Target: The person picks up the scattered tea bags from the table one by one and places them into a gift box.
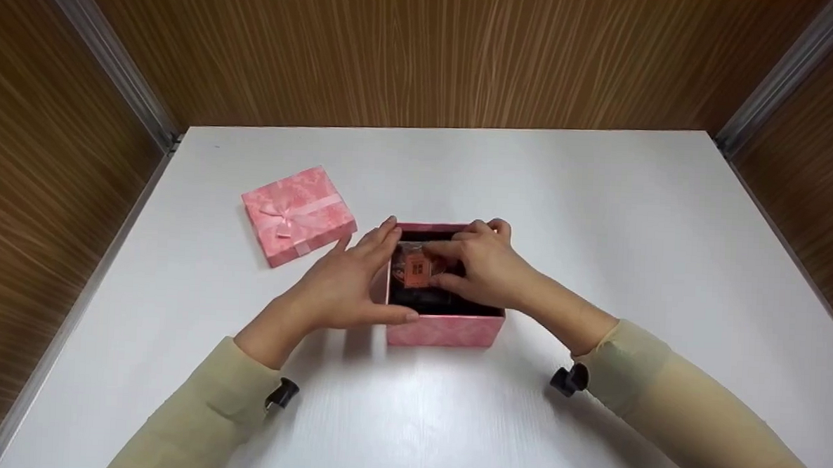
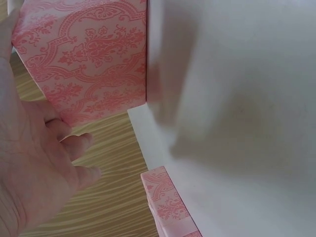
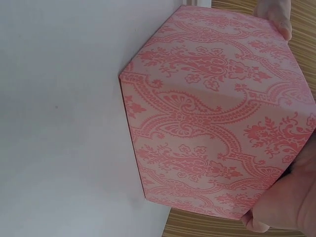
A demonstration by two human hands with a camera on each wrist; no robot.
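In box (image 1: pixel 445 328): right hand (image 1: pixel 484 263) pinching trinket (image 1: pixel 417 269).

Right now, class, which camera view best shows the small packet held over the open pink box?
The head view: the packet sits between the right hand fingers above the open box. Both wrist views show only the box's patterned outer walls, not the packet.

Open gift box (image 1: pixel 445 328) sits mid surface (image 1: pixel 600 214), w/ a small tagged item (image 1: pixel 417 269) inside. Box lid (image 1: pixel 298 213) lies behind-left of it, apart. Left hand (image 1: pixel 344 287) against box's left wall; right hand (image 1: pixel 489 262) over the opening, on the item.
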